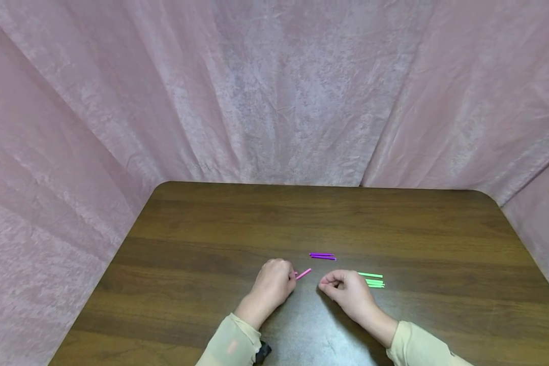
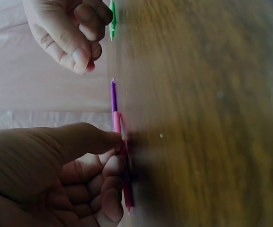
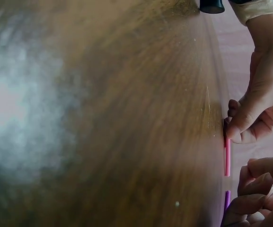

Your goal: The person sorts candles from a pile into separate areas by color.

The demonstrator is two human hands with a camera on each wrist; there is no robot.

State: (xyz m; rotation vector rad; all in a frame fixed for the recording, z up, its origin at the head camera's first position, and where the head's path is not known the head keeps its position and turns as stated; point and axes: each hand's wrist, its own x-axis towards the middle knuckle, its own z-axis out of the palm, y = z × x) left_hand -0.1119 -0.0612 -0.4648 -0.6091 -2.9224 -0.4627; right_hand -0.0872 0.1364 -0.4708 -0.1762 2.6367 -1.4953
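Note:
My left hand (image 1: pixel 271 285) pinches a thin pink stick (image 1: pixel 304 273) between thumb and fingers, close over the wooden table. Another pink end shows beside its knuckles, mostly hidden by the hand. To the right, my right hand (image 1: pixel 347 295) hovers low with fingers loosely bent and thumb near the forefinger; nothing shows between them. Several light green sticks (image 1: pixel 374 282) lie just behind that hand, which partly covers them. Two purple sticks (image 1: pixel 323 257) lie side by side farther back, between the hands. In the left wrist view, the left thumb presses the pink stick (image 2: pixel 117 121) against the curled fingers.
The brown wooden table (image 1: pixel 238 218) has rounded far corners. Pinkish velvety curtains (image 1: pixel 274 101) hang behind it and along both sides. A black band or device (image 1: pixel 262 352) sits at the left wrist, below the sleeve (image 1: pixel 233 338).

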